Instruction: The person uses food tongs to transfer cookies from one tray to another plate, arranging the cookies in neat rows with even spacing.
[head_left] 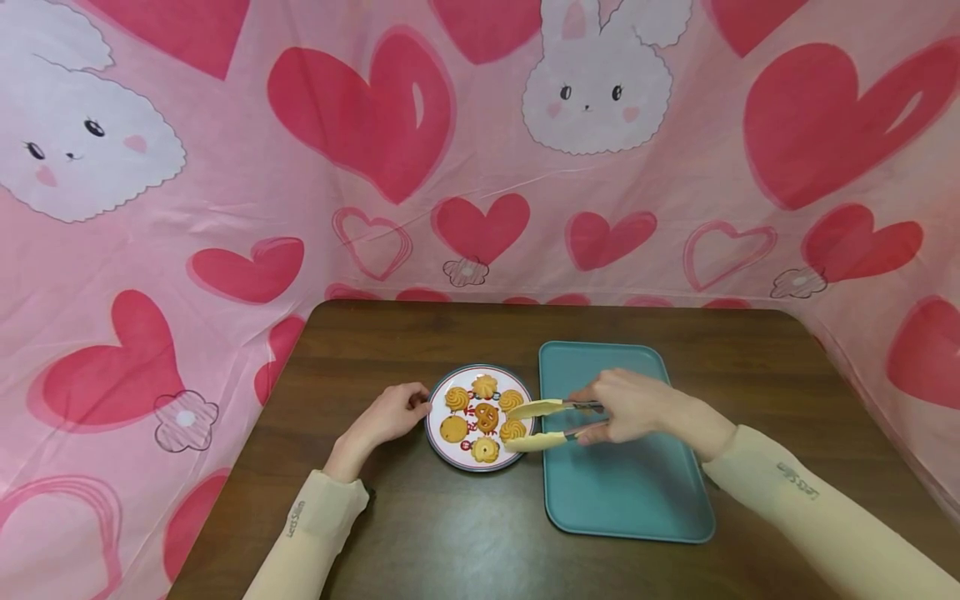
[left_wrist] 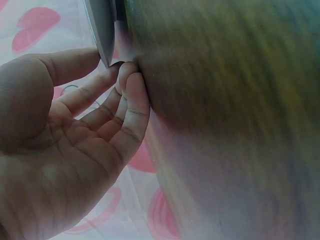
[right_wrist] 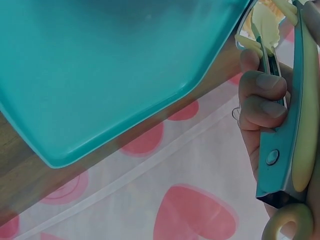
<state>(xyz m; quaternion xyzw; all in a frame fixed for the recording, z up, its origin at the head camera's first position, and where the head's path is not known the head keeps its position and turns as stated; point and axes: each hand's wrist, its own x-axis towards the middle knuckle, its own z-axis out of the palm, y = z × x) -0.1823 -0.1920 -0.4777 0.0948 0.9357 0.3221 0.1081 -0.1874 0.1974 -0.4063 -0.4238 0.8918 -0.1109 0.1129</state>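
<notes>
At the left rim of a white round plate with a dark-edged border, my left hand pinches the edge. The left wrist view shows the thumb and index finger at the plate's edge, the other fingers curled by the table. Several cookies lie on the plate: a pretzel-shaped one in the middle, a flat round one, and swirled ones around it. My right hand grips metal tongs with cream tips. The spread tips reach over the plate's right side, beside swirled cookies, nothing visible between them.
A teal rectangular tray lies right of the plate, under my right hand and the tongs. Both stand on a dark brown wooden table. Pink cloth with hearts and bunnies hangs behind and at the sides.
</notes>
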